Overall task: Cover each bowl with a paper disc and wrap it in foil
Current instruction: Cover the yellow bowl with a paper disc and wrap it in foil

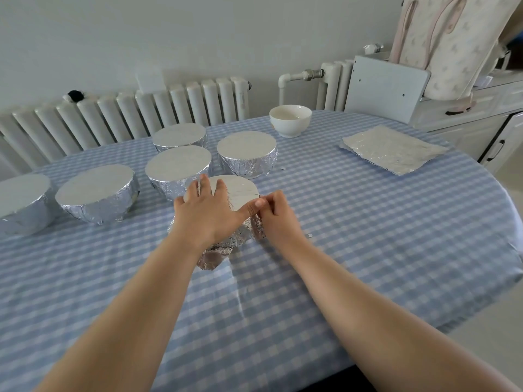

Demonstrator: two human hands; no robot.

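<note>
Wrapping the bowl: left hand presses flat on the disc, right hand pinches foil; next, crimp around.

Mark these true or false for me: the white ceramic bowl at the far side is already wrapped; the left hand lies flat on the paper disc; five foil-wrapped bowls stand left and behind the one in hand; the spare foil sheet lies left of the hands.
1. The white ceramic bowl at the far side is wrapped. False: it stands open and bare.
2. The left hand lies on the white paper disc. True.
3. Five foil-wrapped bowls, such as the nearest wrapped bowl, stand left and behind. True.
4. The crinkled foil sheet lies left of the hands. False: it lies far right.
5. The right hand is idle. False: it pinches foil at the rim.
</note>
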